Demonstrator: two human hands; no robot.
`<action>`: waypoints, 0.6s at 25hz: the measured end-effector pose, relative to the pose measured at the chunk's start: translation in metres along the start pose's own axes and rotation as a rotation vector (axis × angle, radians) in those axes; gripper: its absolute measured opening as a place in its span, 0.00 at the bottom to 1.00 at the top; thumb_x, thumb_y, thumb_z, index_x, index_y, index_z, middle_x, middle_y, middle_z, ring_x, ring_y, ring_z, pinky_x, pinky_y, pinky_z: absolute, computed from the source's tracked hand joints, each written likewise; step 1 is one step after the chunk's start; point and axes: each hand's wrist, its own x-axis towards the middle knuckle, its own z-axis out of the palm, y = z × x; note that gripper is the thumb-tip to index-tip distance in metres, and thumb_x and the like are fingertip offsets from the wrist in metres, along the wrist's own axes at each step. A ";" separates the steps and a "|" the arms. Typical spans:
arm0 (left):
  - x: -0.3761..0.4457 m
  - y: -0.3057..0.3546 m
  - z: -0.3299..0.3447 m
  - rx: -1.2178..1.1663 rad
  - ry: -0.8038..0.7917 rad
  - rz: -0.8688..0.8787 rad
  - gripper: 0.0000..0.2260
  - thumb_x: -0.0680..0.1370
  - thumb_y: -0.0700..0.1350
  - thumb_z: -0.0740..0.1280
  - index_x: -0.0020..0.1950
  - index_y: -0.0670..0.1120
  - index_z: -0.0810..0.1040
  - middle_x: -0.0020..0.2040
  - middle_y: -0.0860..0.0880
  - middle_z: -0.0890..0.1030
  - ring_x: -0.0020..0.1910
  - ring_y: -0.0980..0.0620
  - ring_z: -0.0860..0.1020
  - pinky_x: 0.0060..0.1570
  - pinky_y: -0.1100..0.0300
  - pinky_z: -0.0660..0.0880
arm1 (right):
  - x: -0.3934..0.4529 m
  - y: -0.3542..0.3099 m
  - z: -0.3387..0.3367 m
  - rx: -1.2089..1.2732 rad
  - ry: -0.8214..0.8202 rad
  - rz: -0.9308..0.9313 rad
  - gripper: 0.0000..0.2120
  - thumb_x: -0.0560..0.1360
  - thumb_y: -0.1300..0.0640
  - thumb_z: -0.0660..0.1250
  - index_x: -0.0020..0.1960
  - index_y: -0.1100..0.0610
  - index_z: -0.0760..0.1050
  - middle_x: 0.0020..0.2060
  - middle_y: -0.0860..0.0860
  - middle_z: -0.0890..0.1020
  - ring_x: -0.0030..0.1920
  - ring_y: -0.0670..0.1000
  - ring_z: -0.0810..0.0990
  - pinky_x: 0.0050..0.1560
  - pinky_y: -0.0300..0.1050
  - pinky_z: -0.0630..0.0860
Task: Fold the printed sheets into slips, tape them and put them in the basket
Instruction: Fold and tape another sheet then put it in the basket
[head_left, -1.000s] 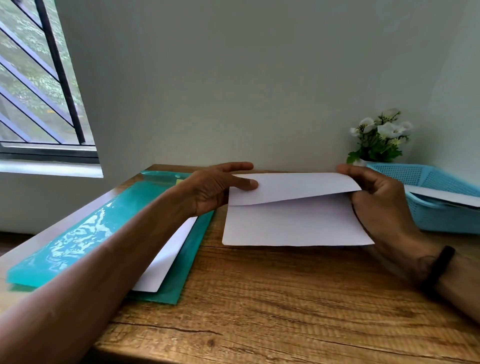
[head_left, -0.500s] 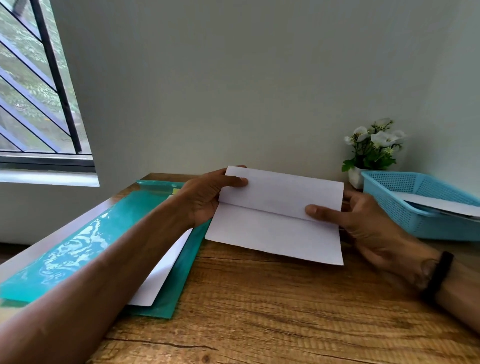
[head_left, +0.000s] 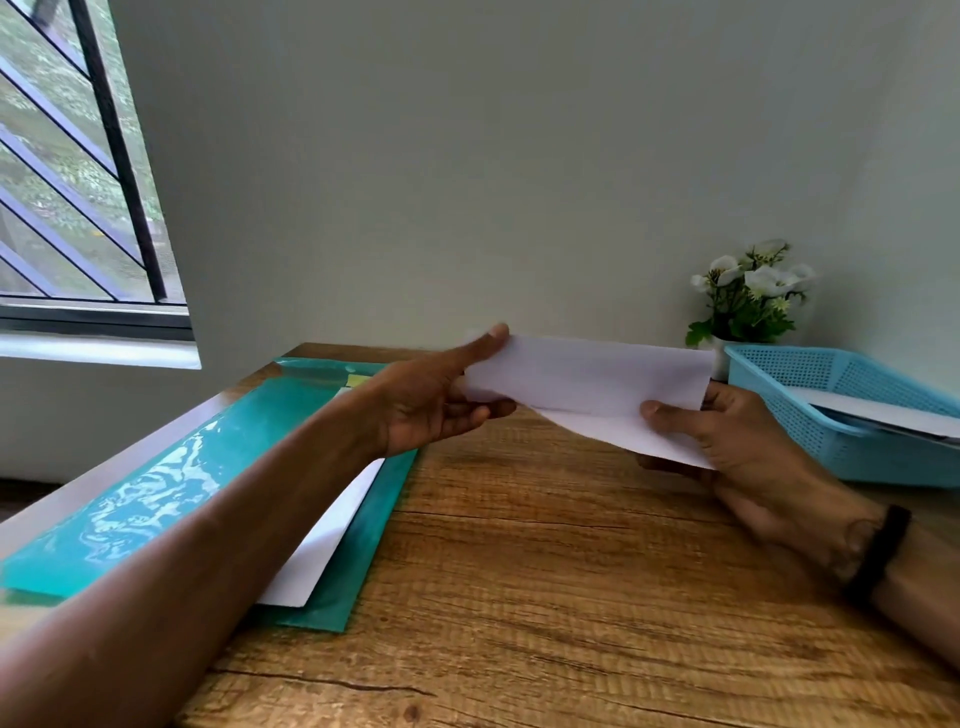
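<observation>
From the head camera we see the folded sheet (head_left: 587, 384) lifted clear of the table (head_left: 519, 597); a second ago it lay flat near the far edge with its top flap just coming over. Now our left hand (head_left: 436, 410) pinches its left end, forefinger along the top edge and thumb beneath, while our right hand (head_left: 727, 441) pinches the lower right corner with the thumb on top. The lower flap hangs loose, so we judge the fold unfinished and taping not yet due. The basket (head_left: 810, 410) sits at the table's far right corner, already holding paper. More sheets (head_left: 332, 530) wait in the green folder (head_left: 171, 488) along the left edge.
</observation>
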 end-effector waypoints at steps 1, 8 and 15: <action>0.000 0.001 0.000 -0.057 0.006 0.004 0.32 0.70 0.59 0.79 0.66 0.42 0.77 0.54 0.37 0.86 0.51 0.43 0.86 0.44 0.56 0.85 | 0.000 0.000 0.000 -0.012 -0.001 -0.007 0.08 0.77 0.64 0.73 0.54 0.56 0.84 0.50 0.55 0.89 0.52 0.60 0.87 0.46 0.56 0.87; 0.008 -0.001 -0.006 -0.169 0.150 0.080 0.21 0.73 0.32 0.75 0.66 0.39 0.80 0.65 0.36 0.80 0.57 0.40 0.84 0.51 0.48 0.85 | 0.002 0.007 0.005 -0.143 -0.116 -0.096 0.23 0.82 0.71 0.59 0.55 0.52 0.89 0.58 0.48 0.87 0.63 0.54 0.82 0.60 0.53 0.84; 0.014 -0.001 -0.009 -0.093 0.235 0.217 0.27 0.71 0.35 0.78 0.68 0.51 0.79 0.64 0.42 0.80 0.57 0.38 0.84 0.58 0.40 0.82 | 0.002 -0.004 0.000 0.339 -0.220 0.100 0.18 0.83 0.55 0.59 0.66 0.62 0.80 0.60 0.62 0.86 0.60 0.61 0.85 0.54 0.57 0.85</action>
